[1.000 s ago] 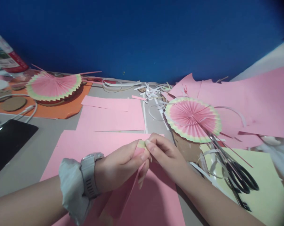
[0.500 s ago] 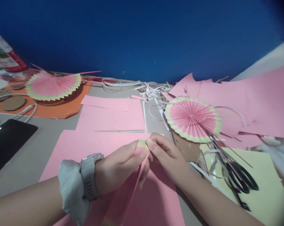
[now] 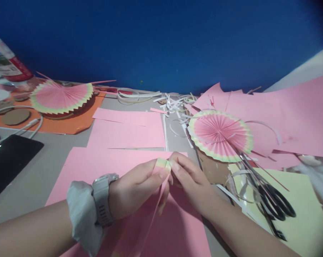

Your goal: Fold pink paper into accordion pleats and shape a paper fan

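Observation:
Between my hands is a folded pink paper strip (image 3: 162,164) with a pale yellow-green end, above a large pink sheet (image 3: 97,160). My left hand (image 3: 140,185) pinches it between thumb and fingers; a grey watch (image 3: 102,200) and a grey-green scrunchie are on that wrist. At the strip's right edge, the fingertips of my right hand (image 3: 188,178) are closed on its end. The strip's lower part runs down toward me, partly hidden under my left hand.
Two pleated pink fans with yellow-green rims lie at the back left (image 3: 62,98) and right (image 3: 220,134). Black-handled scissors (image 3: 276,201) rest over a pale yellow sheet (image 3: 298,185). A black device (image 3: 14,160) is at left; paper scraps (image 3: 174,103) lie along the back.
My right fingertips have shifted slightly at the strip's end, uncovering a little more of its folded tip. Both hands otherwise keep nearly the same place and grip.

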Demonstrator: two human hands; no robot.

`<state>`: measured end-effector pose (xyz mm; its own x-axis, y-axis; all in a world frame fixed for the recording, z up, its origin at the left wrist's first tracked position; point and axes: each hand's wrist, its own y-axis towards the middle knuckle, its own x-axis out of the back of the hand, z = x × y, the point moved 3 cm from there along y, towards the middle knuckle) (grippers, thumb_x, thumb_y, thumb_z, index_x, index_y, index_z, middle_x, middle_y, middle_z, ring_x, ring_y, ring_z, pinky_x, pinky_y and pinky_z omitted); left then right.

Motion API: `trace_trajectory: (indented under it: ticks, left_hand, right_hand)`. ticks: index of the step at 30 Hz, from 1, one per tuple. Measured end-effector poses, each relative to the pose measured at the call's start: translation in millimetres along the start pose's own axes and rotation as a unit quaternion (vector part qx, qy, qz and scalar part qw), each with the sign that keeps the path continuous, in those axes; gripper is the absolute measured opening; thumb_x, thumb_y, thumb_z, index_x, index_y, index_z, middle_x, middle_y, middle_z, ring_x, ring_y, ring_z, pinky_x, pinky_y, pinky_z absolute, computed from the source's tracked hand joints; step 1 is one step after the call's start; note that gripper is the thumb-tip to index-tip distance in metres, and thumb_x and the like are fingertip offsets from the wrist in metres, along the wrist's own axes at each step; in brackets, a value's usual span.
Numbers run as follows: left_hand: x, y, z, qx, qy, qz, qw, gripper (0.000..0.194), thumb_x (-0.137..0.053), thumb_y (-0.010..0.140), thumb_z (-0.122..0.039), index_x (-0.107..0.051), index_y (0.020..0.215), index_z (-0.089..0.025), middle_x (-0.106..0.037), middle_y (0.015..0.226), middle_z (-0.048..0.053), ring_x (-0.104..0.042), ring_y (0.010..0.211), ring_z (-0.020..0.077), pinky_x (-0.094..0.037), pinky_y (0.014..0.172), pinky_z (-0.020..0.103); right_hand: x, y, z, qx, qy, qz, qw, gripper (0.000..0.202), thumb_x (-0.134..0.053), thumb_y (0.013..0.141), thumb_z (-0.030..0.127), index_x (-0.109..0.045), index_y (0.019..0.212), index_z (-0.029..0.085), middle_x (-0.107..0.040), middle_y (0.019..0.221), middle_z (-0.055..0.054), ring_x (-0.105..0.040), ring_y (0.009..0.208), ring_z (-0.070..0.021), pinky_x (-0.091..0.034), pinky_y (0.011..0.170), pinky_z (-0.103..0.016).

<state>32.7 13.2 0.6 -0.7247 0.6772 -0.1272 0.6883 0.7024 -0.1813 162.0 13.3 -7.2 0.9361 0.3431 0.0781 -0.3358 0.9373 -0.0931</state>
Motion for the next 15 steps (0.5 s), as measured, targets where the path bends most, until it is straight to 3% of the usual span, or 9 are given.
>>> trace_trajectory:
  ticks: [9, 15]
  left_hand:
    - [-1.5, -0.4, 0.7, 0.007, 0.024, 0.007, 1.000, 0.051, -0.022, 0.095, -0.030, -0.051, 0.056, -0.016, -0.052, 0.050, 0.001, -0.049, 0.054, 0.0123, -0.042, 0.067, 0.025]
    - [-2.1, -2.3, 1.5, 0.056, 0.017, 0.008, 0.998, 0.053, -0.022, 0.095, -0.036, -0.050, 0.055, -0.017, -0.052, 0.049, 0.000, -0.049, 0.050, 0.0125, -0.042, 0.061, 0.026]
  right_hand:
    - [-0.3, 0.9, 1.2, 0.009, -0.022, 0.003, 1.000, 0.031, -0.040, 0.091, 0.038, -0.041, 0.066, 0.020, -0.036, 0.058, 0.005, -0.033, 0.051, -0.0098, -0.030, 0.049, -0.024]
    - [-0.1, 1.0, -0.9, 0.005, -0.026, 0.001, 1.000, 0.030, -0.040, 0.091, 0.036, -0.040, 0.065, 0.021, -0.033, 0.057, 0.006, -0.031, 0.049, -0.0092, -0.029, 0.050, -0.024]
